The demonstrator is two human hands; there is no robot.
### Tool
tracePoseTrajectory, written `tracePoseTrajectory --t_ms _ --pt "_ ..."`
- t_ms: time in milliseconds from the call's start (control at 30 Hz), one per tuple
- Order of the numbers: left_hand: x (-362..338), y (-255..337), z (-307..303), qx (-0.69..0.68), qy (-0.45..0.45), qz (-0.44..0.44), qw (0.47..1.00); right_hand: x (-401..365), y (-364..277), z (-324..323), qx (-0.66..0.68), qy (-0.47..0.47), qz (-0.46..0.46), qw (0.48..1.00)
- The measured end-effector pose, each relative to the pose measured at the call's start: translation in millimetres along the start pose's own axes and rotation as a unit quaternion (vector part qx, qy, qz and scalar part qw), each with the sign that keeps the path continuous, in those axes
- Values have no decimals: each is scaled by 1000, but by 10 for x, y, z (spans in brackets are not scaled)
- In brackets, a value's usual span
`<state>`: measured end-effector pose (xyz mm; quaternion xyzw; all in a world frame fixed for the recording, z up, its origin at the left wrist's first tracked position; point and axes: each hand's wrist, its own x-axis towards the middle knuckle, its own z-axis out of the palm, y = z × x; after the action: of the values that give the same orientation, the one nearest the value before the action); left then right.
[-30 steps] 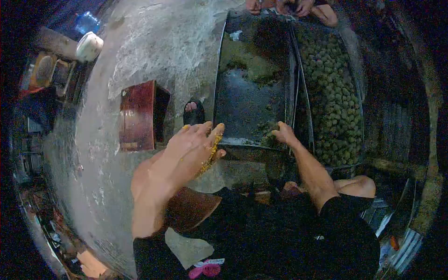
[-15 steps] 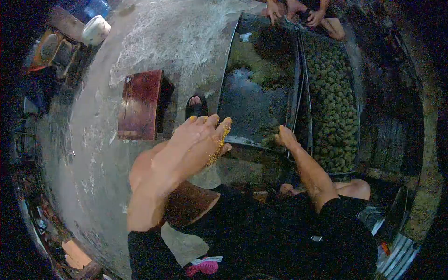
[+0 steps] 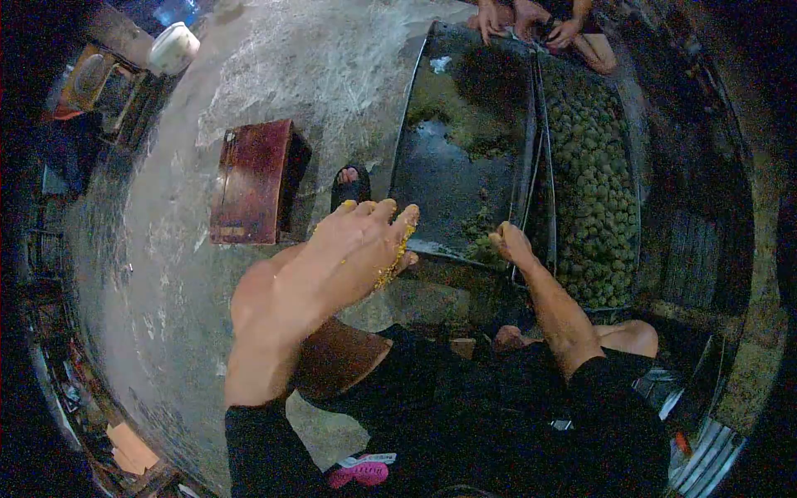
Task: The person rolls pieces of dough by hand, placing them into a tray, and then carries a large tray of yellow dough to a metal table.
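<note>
I see a shiny red-brown box [image 3: 251, 183] on the gray floor [image 3: 158, 340], a white tub [image 3: 174, 48] near something blue [image 3: 176, 12], and something pink [image 3: 363, 474].

Greenish, clumpy matter [image 3: 478, 244] lies in the dark tray [image 3: 444, 187] — at its near-right corner.

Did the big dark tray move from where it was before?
No. Against the red wooden stool, the dark tray keeps its place; only the view shifted.
</note>
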<state>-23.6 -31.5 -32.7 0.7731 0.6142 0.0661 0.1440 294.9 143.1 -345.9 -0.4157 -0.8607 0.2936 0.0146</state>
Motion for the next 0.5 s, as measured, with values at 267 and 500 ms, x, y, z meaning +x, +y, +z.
tracePoseTrajectory --t_ms 267,500 --pt "126 76 32 6 -35 -8 999 37 38 148 153 108 52 981" --pt "176 97 128 28 -29 7 999 6 -377 -227 109 124 149 975"
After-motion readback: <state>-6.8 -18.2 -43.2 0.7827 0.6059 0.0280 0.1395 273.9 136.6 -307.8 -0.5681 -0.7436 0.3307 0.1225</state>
